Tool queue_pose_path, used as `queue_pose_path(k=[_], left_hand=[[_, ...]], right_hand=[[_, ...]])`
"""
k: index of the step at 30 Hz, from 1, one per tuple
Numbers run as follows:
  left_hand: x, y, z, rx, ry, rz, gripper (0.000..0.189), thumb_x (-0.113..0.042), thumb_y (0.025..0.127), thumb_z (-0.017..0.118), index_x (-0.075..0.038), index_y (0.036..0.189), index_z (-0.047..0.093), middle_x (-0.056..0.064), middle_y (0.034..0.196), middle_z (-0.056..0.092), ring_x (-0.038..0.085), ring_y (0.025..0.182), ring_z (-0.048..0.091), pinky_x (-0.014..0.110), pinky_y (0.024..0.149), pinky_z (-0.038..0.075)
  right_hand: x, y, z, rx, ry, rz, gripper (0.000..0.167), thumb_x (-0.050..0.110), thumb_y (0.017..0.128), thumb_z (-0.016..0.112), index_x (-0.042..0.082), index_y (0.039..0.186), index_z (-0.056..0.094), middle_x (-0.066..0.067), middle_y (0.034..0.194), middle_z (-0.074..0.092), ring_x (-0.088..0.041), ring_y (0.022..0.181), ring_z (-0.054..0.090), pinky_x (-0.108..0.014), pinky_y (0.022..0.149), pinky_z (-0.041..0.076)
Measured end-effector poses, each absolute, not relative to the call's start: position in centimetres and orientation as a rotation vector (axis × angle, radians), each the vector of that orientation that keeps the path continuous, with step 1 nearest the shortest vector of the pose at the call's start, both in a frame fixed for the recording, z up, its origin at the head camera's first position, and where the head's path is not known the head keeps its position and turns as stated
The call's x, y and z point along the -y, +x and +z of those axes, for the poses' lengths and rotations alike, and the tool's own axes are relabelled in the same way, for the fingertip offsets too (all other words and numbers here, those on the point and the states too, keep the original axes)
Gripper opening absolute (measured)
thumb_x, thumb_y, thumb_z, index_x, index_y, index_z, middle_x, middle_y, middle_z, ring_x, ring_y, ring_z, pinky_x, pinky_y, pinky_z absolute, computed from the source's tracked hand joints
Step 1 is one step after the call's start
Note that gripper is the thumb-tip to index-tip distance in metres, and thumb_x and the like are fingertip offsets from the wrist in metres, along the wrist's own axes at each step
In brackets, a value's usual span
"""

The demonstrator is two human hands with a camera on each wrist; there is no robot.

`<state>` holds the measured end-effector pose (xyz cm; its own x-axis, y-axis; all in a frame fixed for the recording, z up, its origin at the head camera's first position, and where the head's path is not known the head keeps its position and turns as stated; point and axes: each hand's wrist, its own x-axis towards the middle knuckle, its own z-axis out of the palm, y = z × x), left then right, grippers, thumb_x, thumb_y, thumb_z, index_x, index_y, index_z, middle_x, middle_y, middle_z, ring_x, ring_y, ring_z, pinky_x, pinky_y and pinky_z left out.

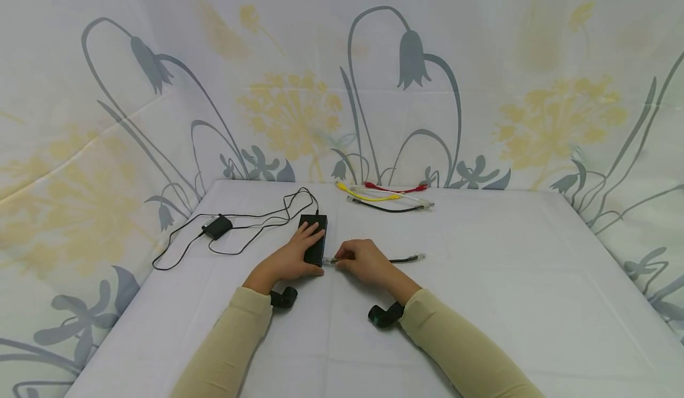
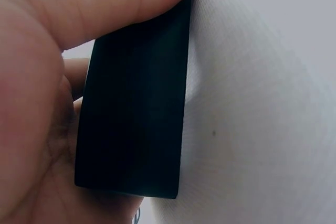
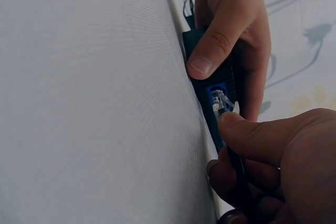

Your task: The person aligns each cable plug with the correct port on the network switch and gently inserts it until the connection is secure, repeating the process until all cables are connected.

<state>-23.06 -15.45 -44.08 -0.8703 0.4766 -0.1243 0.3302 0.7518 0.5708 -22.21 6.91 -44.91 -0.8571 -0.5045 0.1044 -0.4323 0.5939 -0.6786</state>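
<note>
A black network switch (image 1: 315, 240) lies on the white tabletop, a blue port (image 3: 216, 88) showing in its side. My left hand (image 1: 293, 256) holds it, with fingers spread over the top and the thumb at the near end. In the left wrist view one dark, plain side of the switch (image 2: 134, 114) shows below the thumb. My right hand (image 1: 365, 261) pinches a short black Ethernet cable (image 1: 401, 261) just behind its clear plug (image 3: 219, 99). That plug is at the mouth of the blue port; how deep it sits I cannot tell.
A black power adapter (image 1: 217, 226) lies to the left, its thin cord (image 1: 256, 214) looping to the back of the switch. Toward the table's back edge are a yellow cable (image 1: 363, 196), a red cable (image 1: 392, 189), a white cable (image 1: 414, 198) and another black cable (image 1: 387, 209).
</note>
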Motion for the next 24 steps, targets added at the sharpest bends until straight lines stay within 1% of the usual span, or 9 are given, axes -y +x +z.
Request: queue_pose_path(k=[7, 14, 19, 24], left_hand=[[15.46, -23.04, -44.1, -2.687, 0.624, 0.816, 0.092, -0.035, 0.081, 0.077, -0.019, 0.155, 0.025, -0.003, 0.165, 0.006, 0.025, 0.152, -0.009, 0.057, 0.118, 0.018], [15.44, -23.07, -44.12, -2.685, 0.636, 0.822, 0.092, -0.035, 0.081, 0.078, -0.018, 0.155, 0.025, -0.002, 0.165, 0.006, 0.026, 0.152, -0.009, 0.058, 0.118, 0.017], [15.43, -23.06, -44.12, -2.685, 0.623, 0.819, 0.093, -0.035, 0.081, 0.078, -0.02, 0.155, 0.025, -0.004, 0.165, 0.006, 0.024, 0.152, -0.01, 0.057, 0.118, 0.016], [15.33, -22.96, -44.04, -2.691, 0.634, 0.833, 0.093, -0.034, 0.08, 0.078, -0.018, 0.155, 0.025, -0.002, 0.165, 0.007, 0.027, 0.152, -0.009, 0.059, 0.117, 0.017]], right_hand=[[-6.85, -22.25, -45.0, -2.721, -0.801, -1.094, 0.008, 0.02, 0.089, 0.071, 0.016, 0.095, 0.072, 0.006, 0.086, 0.07, -0.005, 0.08, 0.061, -0.027, 0.076, 0.049], [-6.64, -22.36, -45.14, -2.722, -0.803, -1.092, 0.009, 0.02, 0.089, 0.07, 0.016, 0.096, 0.072, 0.006, 0.085, 0.07, -0.005, 0.079, 0.06, -0.026, 0.075, 0.049], [-6.53, -22.39, -45.27, -2.727, -0.815, -1.087, 0.009, 0.02, 0.089, 0.07, 0.016, 0.096, 0.072, 0.006, 0.086, 0.069, -0.005, 0.079, 0.06, -0.026, 0.074, 0.049], [-6.46, -22.34, -45.27, -2.725, -0.813, -1.091, 0.008, 0.02, 0.09, 0.069, 0.016, 0.097, 0.072, 0.006, 0.088, 0.07, -0.006, 0.081, 0.06, -0.027, 0.076, 0.049]])
